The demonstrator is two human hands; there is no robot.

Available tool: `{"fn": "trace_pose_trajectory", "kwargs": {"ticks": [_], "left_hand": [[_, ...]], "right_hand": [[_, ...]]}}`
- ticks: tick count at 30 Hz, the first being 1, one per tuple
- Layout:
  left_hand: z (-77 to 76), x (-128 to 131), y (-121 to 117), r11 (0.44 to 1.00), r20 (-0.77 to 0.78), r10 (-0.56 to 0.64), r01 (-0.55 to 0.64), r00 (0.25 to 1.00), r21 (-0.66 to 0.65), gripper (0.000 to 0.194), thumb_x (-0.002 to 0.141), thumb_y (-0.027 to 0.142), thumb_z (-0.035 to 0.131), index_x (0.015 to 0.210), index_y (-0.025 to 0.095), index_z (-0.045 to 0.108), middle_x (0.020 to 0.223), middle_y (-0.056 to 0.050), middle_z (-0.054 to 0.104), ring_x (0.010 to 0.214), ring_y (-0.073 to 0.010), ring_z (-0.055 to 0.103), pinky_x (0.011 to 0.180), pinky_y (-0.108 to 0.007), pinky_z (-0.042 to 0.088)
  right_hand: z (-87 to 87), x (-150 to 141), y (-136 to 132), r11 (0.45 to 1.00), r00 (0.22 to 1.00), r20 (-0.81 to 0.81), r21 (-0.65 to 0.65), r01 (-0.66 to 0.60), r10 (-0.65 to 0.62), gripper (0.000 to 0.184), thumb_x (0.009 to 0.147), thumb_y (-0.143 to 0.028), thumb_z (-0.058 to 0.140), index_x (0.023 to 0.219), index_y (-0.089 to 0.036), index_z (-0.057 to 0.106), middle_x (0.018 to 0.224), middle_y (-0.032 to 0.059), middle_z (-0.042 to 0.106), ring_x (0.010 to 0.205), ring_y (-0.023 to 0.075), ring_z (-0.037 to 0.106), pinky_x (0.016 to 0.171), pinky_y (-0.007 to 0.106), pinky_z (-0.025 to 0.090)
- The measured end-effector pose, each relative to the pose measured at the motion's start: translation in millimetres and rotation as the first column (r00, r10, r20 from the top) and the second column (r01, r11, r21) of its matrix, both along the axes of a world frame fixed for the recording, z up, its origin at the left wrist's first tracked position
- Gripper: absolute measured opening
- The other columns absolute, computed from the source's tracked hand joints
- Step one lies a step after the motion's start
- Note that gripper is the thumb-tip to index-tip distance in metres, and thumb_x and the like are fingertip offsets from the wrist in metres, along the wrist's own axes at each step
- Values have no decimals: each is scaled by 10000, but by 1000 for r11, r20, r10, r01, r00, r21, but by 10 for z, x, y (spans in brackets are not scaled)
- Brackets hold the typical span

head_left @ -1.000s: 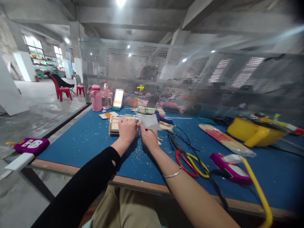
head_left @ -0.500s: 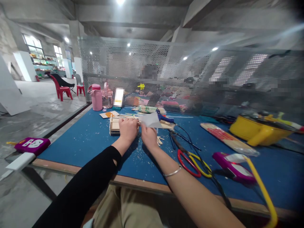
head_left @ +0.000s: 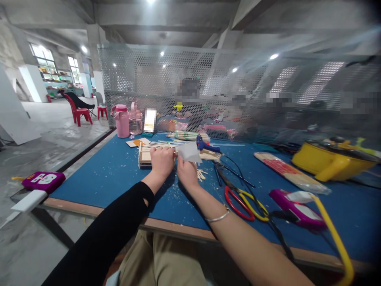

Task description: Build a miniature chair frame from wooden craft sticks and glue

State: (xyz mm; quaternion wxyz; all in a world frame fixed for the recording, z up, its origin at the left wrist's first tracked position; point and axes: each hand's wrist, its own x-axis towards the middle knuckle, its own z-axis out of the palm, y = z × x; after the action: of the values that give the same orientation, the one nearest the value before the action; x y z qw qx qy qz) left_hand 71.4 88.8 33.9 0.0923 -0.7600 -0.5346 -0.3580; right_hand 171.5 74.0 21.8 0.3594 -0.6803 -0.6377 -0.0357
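Note:
My left hand is closed, fingers curled, in front of a small frame of wooden sticks. What its fingers pinch is mostly hidden. Close beside it, my right hand grips a grey-white sheet of paper, which stands up above the thumb. The two hands nearly meet at the fingertips. Several short cut sticks lie just right of my right hand. Behind the sheet rests a blue glue gun.
Pliers with red and yellow handles lie on the blue tabletop. Purple power strips sit right and left. A yellow pot, a packet of sticks and a pink jug stand further back, before a perforated metal screen.
The view has shifted slightly. The grey-white sheet has tilted a little in my right hand; both hands keep nearly the same place and grip.

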Motion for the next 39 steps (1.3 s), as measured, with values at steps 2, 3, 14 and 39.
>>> {"fn": "trace_pose_trajectory", "kwargs": {"ticks": [2,3,14,39], "left_hand": [[3,-3,-2,1000,-4,-2,2,1000,-1,184,879,270,505,935,229,675,958,-61,702,913,-224,588,793,-383,272],[3,-5,-1,1000,-7,-2,2,1000,2,183,881,268,503,931,233,676,954,-59,703,908,-223,588,790,-383,271],[-15,-4,16,998,-18,-1,2,1000,59,213,901,259,465,851,251,672,896,-28,708,849,-221,584,757,-386,261],[21,-15,-21,1000,-36,-6,6,999,5,224,908,262,448,910,245,671,946,-50,699,901,-214,575,790,-386,267]], "right_hand": [[1,-9,1,1000,1000,1,15,-6,6,476,912,-269,269,822,-105,707,828,175,710,856,246,633,776,309,396],[7,-12,1,1000,1000,6,26,-6,5,485,916,-270,260,816,-104,705,832,178,708,859,246,630,784,313,392],[85,-25,-21,999,994,105,-9,43,-42,487,925,-271,258,808,-130,709,843,153,701,900,246,602,806,319,352],[38,-29,-43,1000,998,64,11,25,-26,458,915,-278,256,872,-138,690,817,136,699,831,237,603,764,323,358]]}}
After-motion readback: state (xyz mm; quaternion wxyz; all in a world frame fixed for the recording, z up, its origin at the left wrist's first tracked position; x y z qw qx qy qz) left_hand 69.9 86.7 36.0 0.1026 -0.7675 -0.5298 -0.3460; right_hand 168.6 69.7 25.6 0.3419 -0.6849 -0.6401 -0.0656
